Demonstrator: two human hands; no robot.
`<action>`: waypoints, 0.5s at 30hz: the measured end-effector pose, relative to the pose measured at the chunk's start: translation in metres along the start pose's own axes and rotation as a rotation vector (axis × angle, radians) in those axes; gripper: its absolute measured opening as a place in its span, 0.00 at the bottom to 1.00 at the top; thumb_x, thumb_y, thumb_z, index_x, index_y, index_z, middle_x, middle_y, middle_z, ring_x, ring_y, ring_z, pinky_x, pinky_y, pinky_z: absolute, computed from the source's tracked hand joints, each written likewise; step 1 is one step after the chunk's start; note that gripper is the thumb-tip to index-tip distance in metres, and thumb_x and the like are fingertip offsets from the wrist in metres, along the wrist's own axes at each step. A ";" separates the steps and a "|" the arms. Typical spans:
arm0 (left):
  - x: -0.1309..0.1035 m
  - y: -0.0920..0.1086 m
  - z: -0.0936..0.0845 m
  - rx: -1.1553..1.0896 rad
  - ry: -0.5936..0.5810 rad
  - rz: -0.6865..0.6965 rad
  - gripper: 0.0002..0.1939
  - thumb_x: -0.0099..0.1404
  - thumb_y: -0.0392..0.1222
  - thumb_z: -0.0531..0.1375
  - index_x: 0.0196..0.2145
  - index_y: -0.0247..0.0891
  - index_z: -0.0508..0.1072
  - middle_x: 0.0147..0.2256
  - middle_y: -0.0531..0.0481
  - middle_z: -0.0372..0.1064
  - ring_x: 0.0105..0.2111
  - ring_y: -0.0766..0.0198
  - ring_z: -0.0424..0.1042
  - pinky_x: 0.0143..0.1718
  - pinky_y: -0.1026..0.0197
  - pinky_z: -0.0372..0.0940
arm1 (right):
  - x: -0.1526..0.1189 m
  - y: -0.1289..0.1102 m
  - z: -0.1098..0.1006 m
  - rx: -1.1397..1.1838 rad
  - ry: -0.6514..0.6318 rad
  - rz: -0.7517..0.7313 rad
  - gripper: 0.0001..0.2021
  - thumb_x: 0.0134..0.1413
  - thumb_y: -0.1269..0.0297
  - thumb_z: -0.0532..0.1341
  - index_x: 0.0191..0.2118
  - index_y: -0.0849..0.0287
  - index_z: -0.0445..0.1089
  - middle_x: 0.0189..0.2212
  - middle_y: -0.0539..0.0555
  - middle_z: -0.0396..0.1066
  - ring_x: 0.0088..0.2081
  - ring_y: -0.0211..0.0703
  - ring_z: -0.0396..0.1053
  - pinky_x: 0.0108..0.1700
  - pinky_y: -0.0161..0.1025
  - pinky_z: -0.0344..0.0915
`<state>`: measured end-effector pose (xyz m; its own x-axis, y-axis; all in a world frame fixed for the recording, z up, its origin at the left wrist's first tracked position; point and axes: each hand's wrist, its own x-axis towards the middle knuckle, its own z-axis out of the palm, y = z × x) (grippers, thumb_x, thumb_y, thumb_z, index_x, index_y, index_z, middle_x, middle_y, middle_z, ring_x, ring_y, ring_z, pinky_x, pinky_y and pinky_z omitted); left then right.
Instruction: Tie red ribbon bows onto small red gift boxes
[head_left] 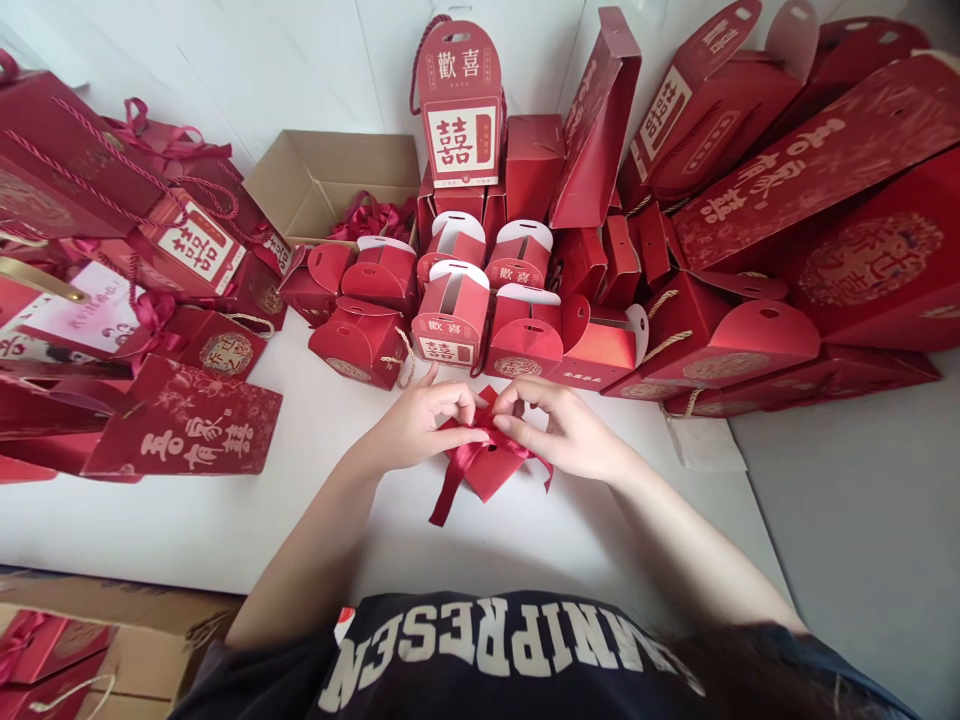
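Observation:
A small red gift box (489, 474) stands on the white table in front of me, one corner toward my body. Across its top runs a dark red ribbon (448, 490), gathered in a bow with a tail hanging at either side. My left hand (424, 420) pinches the ribbon from the left, thumb and forefinger together. From the right, my right hand (551, 425) grips the ribbon between bent fingers and thumb. Both sets of fingertips nearly meet over the box and hide the middle of the bow.
Rows of small red boxes (525, 325) stand just behind my hands. Larger red boxes (817, 160) are piled at right, and more with cords (187, 245) at left. A cardboard carton (292, 180) holding red ribbon sits at the back. Another carton (127, 600) is at lower left.

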<state>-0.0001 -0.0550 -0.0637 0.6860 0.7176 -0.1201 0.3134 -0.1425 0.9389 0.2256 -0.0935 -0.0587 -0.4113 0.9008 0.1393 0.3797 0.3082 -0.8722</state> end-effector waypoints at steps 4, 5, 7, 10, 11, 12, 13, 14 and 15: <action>0.002 -0.001 -0.003 0.133 0.012 0.069 0.12 0.64 0.44 0.63 0.29 0.38 0.64 0.29 0.54 0.74 0.35 0.64 0.75 0.62 0.46 0.55 | 0.003 0.007 0.000 0.007 -0.057 -0.055 0.11 0.54 0.59 0.69 0.40 0.57 0.73 0.38 0.53 0.74 0.40 0.43 0.68 0.44 0.41 0.64; 0.002 -0.001 -0.003 0.159 0.015 0.081 0.12 0.64 0.44 0.63 0.28 0.39 0.64 0.29 0.55 0.74 0.35 0.65 0.74 0.64 0.45 0.51 | 0.003 0.009 0.001 0.019 -0.065 -0.056 0.10 0.54 0.59 0.69 0.40 0.57 0.74 0.38 0.53 0.74 0.40 0.43 0.69 0.44 0.41 0.65; 0.003 -0.002 -0.004 0.180 0.015 0.085 0.12 0.64 0.45 0.63 0.28 0.39 0.64 0.29 0.55 0.75 0.34 0.66 0.74 0.67 0.44 0.44 | 0.004 0.014 0.003 0.082 -0.084 -0.044 0.09 0.55 0.60 0.68 0.39 0.58 0.75 0.37 0.54 0.76 0.38 0.43 0.70 0.43 0.41 0.66; 0.004 -0.002 -0.005 0.160 -0.001 0.091 0.12 0.65 0.45 0.62 0.28 0.39 0.63 0.31 0.53 0.77 0.35 0.65 0.74 0.67 0.43 0.43 | 0.005 0.021 0.008 0.234 -0.081 -0.018 0.08 0.56 0.59 0.67 0.37 0.59 0.77 0.34 0.53 0.77 0.35 0.41 0.71 0.40 0.40 0.68; 0.004 -0.002 -0.005 0.135 -0.016 0.092 0.12 0.65 0.45 0.62 0.28 0.39 0.63 0.32 0.52 0.77 0.37 0.64 0.75 0.66 0.43 0.46 | 0.005 0.023 0.010 0.271 -0.058 -0.020 0.08 0.56 0.59 0.67 0.37 0.59 0.77 0.33 0.53 0.77 0.34 0.40 0.72 0.39 0.39 0.68; 0.004 -0.002 -0.006 0.098 -0.033 0.085 0.12 0.66 0.45 0.61 0.29 0.39 0.63 0.33 0.50 0.77 0.40 0.62 0.75 0.64 0.44 0.51 | 0.006 0.025 0.012 0.292 -0.028 -0.035 0.08 0.56 0.59 0.67 0.36 0.59 0.77 0.32 0.53 0.77 0.33 0.40 0.72 0.37 0.39 0.69; 0.004 -0.003 -0.006 0.054 -0.050 0.069 0.12 0.66 0.45 0.61 0.29 0.38 0.64 0.35 0.48 0.77 0.43 0.60 0.75 0.61 0.45 0.56 | 0.006 0.027 0.013 0.294 0.000 -0.066 0.08 0.57 0.59 0.67 0.36 0.59 0.77 0.32 0.53 0.77 0.33 0.40 0.72 0.37 0.38 0.69; 0.004 -0.003 -0.007 0.010 -0.064 0.048 0.12 0.66 0.46 0.61 0.30 0.38 0.64 0.36 0.46 0.77 0.45 0.58 0.75 0.57 0.47 0.60 | 0.007 0.028 0.014 0.278 0.022 -0.113 0.07 0.58 0.60 0.67 0.35 0.58 0.77 0.31 0.53 0.77 0.33 0.40 0.72 0.37 0.39 0.69; 0.004 -0.004 -0.008 -0.028 -0.075 0.027 0.11 0.66 0.46 0.61 0.31 0.38 0.65 0.38 0.45 0.76 0.48 0.56 0.74 0.53 0.49 0.63 | 0.007 0.029 0.014 0.245 0.031 -0.171 0.06 0.59 0.61 0.66 0.36 0.58 0.77 0.31 0.54 0.77 0.33 0.40 0.73 0.37 0.39 0.69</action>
<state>-0.0039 -0.0465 -0.0654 0.7416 0.6605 -0.1174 0.2764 -0.1413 0.9506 0.2222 -0.0824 -0.0900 -0.4255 0.8521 0.3048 0.0943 0.3767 -0.9215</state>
